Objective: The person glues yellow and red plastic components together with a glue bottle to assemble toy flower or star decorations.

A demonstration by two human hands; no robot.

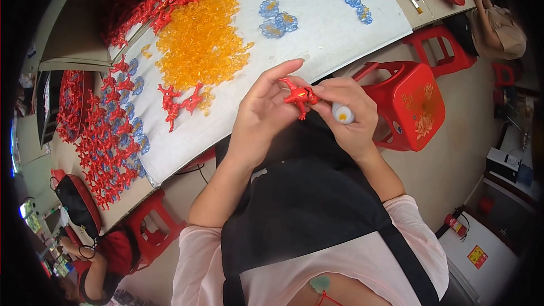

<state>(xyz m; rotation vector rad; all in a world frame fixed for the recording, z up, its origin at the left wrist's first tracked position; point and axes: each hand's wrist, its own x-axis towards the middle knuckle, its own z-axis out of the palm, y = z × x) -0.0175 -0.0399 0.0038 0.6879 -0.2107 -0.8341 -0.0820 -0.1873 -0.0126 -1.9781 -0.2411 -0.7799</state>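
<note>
Over the table's near edge, my left hand (259, 107) holds a shiny red plastic animal-like figurine (298, 96) between thumb and fingers, its forefinger stretched out. My right hand (360, 116) is closed around a small whitish bottle (343, 114) whose round end, with a yellow spot, faces up. The right thumb and fingertips meet at the right end of the figurine; whether they touch it or hold some tiny piece there is hidden. A few similar red figurines (169, 105) lie on the white sheet to the left.
A heap of translucent orange pieces (201, 37) covers part of the white-topped table (317, 42). Clear blue flower-like pieces (279, 25) lie beyond it. Many red figurines (107, 144) stand on blue pieces at far left. Red stools (412, 107) stand at right; other people sit nearby.
</note>
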